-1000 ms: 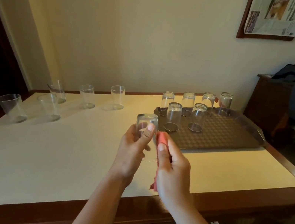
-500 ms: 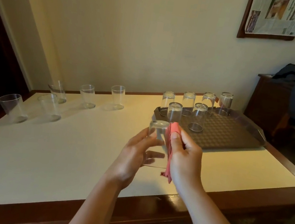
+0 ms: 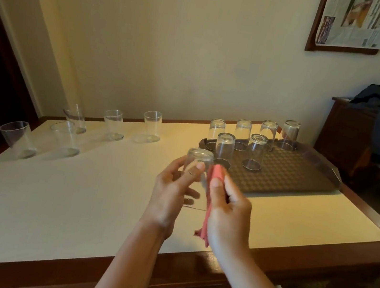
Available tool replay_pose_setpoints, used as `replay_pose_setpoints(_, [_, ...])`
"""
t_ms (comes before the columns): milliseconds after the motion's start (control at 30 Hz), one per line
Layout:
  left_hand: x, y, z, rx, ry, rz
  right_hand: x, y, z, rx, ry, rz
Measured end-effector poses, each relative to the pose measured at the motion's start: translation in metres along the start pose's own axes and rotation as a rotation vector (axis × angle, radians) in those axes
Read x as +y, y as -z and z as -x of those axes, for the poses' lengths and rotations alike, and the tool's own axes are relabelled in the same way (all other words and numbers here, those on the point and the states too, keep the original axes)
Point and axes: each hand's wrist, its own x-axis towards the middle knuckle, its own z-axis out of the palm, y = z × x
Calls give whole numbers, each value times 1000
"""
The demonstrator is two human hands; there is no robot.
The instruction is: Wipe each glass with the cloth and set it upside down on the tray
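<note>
Left grip (image 3: 171,191): your fingers curl round a clear, inverted drinking glass (image 3: 197,167), held above the white-topped counter (image 3: 74,200).
Right grip (image 3: 225,210): you pinch a pink cloth (image 3: 212,190), pressed against the glass's right side.
Brown plastic tray (image 3: 292,171): just beyond, right.

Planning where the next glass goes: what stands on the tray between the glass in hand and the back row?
In the head view, two upturned glasses stand between the held glass and the back row on the tray.

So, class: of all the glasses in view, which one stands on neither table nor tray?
The glass gripped in the left hand, base up, with the right hand pressing the pink cloth against it.
</note>
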Motion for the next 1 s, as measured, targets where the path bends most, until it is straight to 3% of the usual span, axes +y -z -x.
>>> replay_pose_setpoints(67, [-4, -2, 2, 54, 6, -29, 5, -3, 9, -30, 6, 34])
replay_pose_setpoints(167, [-3, -1, 6, -153, 148, 21, 8, 5, -6, 12, -34, 64])
replay_pose_setpoints(233, [-4, 3, 6, -219, 99, 21, 4, 11, -15, 39, -40, 35])
replay_pose_setpoints(400, [-3, -1, 2, 22, -56, -81, 0, 0, 10, -3, 46, 42])
replay_pose_setpoints(467, [-5, -2, 4, -29, 7, -63, 2, 0, 5, 4, 32, 52])
replay_pose_setpoints(567, [-3, 4, 6, -244, 121, -40, 1, 8, -16, 50, -34, 41])
replay_pose_setpoints(667, [0, 6, 5, -150, 43, 10, -1, 6, -8, 31, -26, -14])
replay_pose_setpoints(767, [-1, 3, 4, -7, -34, -102, 1, -4, 14, -32, -10, 13])
replay_pose_setpoints(900, [-2, 5, 8, -247, 103, -68, 5, 4, -10, 89, -52, 27])
replay_pose_setpoints(1000, [-2, 5, 7, -205, 35, 15, -2, 4, -8, 85, -33, -17])
